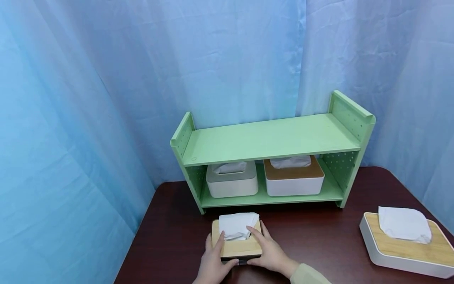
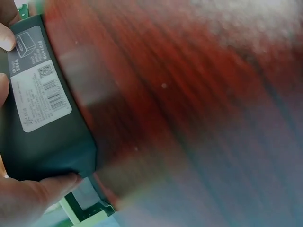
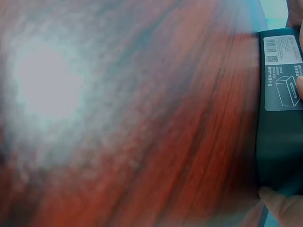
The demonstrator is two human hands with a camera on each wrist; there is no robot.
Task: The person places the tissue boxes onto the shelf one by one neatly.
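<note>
A small tissue box (image 1: pixel 241 249) with a pale wooden lid and dark sides is on the dark table in front of the shelf. White tissue (image 1: pixel 235 225) sticks up from its slot. My left hand (image 1: pixel 215 258) grips the box's left side, and my right hand (image 1: pixel 272 252) grips the right side, a finger reaching over the lid near the tissue. Both thumbs are at the near face. A printed label (image 2: pixel 41 94) with a barcode shows on the dark side in the left wrist view; the right wrist view shows the same label (image 3: pixel 283 75).
Behind the box stands a green two-tier shelf (image 1: pixel 273 138). Its lower tier holds a grey-lidded tissue box (image 1: pixel 232 186) and a brown-lidded one (image 1: pixel 295 184). Another white tissue box (image 1: pixel 408 262) with a wooden lid sits at the table's right. Blue curtains (image 1: pixel 230 59) hang behind.
</note>
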